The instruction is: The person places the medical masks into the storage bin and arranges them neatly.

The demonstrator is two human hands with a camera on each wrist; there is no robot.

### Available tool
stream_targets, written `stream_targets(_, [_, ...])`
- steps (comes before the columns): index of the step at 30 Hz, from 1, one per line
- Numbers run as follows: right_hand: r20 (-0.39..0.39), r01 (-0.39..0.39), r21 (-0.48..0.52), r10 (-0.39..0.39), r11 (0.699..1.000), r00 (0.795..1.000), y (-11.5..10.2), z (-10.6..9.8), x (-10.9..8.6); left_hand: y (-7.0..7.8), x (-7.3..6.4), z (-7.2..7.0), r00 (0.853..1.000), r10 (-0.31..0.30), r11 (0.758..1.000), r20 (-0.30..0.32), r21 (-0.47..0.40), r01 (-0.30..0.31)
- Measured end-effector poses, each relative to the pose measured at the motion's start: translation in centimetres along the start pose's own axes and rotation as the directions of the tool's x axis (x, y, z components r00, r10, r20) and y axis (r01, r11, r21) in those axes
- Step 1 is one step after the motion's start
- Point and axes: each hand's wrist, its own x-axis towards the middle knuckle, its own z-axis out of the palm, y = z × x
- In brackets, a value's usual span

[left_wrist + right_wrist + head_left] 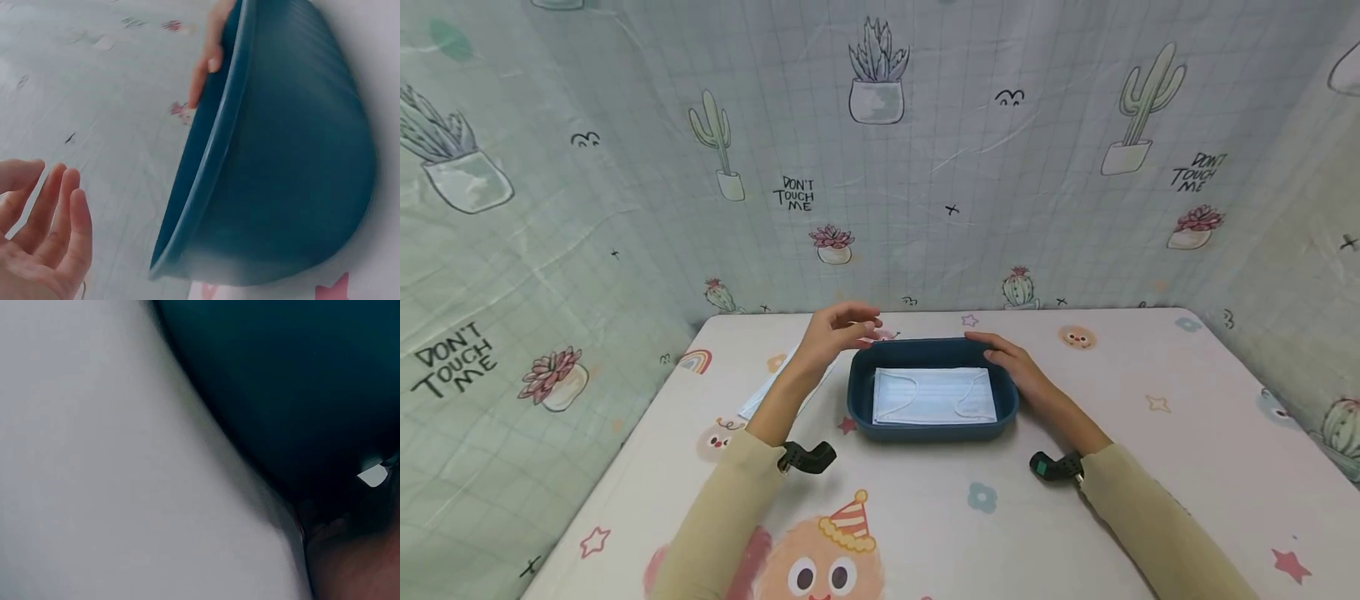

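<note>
A dark blue oblong plastic bin (934, 432) stands on the table with a pale blue face mask (934, 392) lying flat inside, its ear loops on top. At the bin's back right corner, my right hand (1021, 371) holds the rim between thumb and fingers; the right wrist view is dark and shows only part of this hand (356, 569). My left hand (841, 333) is raised beside the bin's back left corner, fingers loosely bent with nothing in them. In the left wrist view this hand (47, 234) is apart from the bin's wall (287, 156).
Partly behind my left forearm, a flat whitish-blue piece (762, 403) like another mask lies on the table. The white tabletop (925, 533) carries printed cartoon figures. Curtains (925, 167) with cactus prints hang at the back and both sides.
</note>
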Motion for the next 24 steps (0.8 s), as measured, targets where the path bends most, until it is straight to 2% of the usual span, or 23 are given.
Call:
stream_targets(4, [0.003,-0.006,0.003,0.006,1.000,1.000,-0.1,0.2,-0.1,-0.9,-0.7,-1.3,0.996,-0.016,0.998,-0.093,-0.067,0.009])
stream_targets(8, [0.004,-0.016,0.000,0.016,1.000,1.000,-0.1,0.3,-0.2,-1.7,-1.3,-2.3,0.989,-0.034,0.996,-0.145,-0.091,0.021])
stream_targets(16, [0.000,-0.010,-0.007,0.010,1.000,1.000,-0.1,0.1,-0.3,-3.3,-1.5,-3.7,0.976,-0.078,0.996,-0.205,-0.055,0.068])
stream_targets(21, [-0.003,-0.024,0.000,0.024,1.000,1.000,-0.3,0.2,-0.4,-3.9,-1.7,-4.4,0.965,-0.105,0.993,-0.242,-0.081,0.088])
stream_targets(24, [0.005,-0.007,-0.006,0.007,1.000,1.000,-0.2,0.3,-0.4,-4.3,-1.9,-4.9,0.953,-0.131,0.989,-0.273,-0.103,0.107])
